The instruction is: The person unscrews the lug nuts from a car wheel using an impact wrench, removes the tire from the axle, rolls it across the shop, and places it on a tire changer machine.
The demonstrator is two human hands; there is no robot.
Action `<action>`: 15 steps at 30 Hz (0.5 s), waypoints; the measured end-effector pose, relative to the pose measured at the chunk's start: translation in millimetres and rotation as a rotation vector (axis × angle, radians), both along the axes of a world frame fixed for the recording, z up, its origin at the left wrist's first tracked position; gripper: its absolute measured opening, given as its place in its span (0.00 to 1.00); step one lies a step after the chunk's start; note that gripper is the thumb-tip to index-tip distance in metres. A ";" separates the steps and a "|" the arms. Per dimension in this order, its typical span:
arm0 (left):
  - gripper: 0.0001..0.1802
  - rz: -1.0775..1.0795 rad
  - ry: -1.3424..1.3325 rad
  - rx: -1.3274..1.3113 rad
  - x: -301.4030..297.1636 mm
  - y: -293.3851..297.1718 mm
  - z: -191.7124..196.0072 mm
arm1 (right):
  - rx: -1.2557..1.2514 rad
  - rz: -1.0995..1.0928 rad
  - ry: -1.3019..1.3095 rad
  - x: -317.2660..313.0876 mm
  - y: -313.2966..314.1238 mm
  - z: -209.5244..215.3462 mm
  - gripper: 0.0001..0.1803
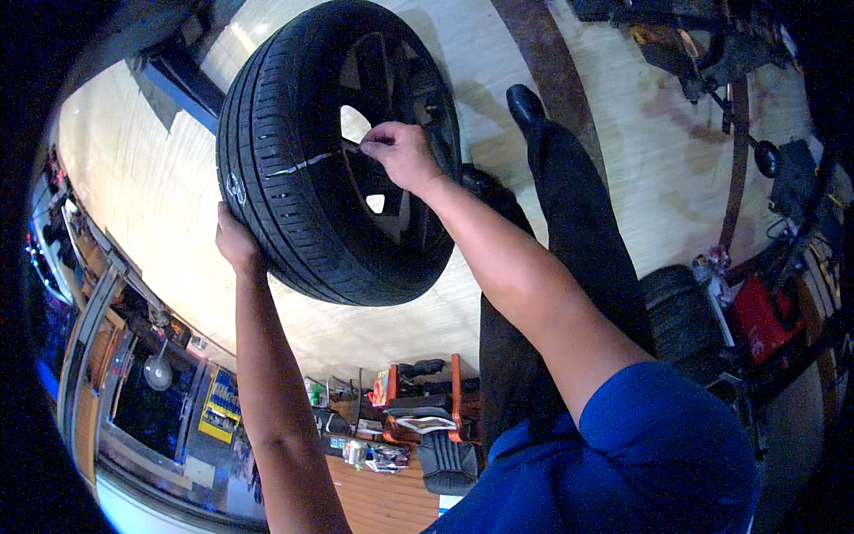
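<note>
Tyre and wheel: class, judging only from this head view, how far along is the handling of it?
Done: the tyre sits fitted on its dark wheel, off any vehicle and lifted off the floor. In hand: the left hand props the tread from below, the right hand grips a spoke. Left: it has not been set down or mounted anywhere.

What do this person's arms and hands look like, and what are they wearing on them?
Both forearms are bare, with no gloves, watch or rings visible on the left hand or the right hand. The right arm comes out of a short blue sleeve that ends above the elbow. The left arm's sleeve is out of view. Dark trousers and a black shoe show below.
</note>
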State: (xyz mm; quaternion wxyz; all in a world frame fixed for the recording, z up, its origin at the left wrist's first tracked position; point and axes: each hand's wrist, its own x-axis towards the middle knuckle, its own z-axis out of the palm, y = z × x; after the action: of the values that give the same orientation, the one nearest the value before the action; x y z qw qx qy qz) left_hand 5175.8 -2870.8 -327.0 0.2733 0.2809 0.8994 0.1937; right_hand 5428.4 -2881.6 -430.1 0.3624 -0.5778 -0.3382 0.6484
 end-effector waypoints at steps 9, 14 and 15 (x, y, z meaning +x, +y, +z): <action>0.31 -0.031 0.036 -0.016 2.7 4.9 -1.7 | -0.057 -0.032 0.029 5.3 4.4 -5.4 0.08; 0.28 -0.042 0.048 -0.042 -0.7 4.4 -5.7 | -0.008 -0.058 0.062 5.6 6.5 0.9 0.07; 0.28 -0.042 0.038 -0.037 -19.1 2.1 -8.3 | -0.052 -0.082 0.099 5.2 8.8 2.8 0.07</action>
State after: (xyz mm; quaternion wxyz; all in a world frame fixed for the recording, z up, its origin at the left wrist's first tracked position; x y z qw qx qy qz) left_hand 5156.6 -2868.8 -335.3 0.2654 0.2981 0.9018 0.1658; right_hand 5433.6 -2872.8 -427.3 0.3900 -0.5676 -0.2789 0.6693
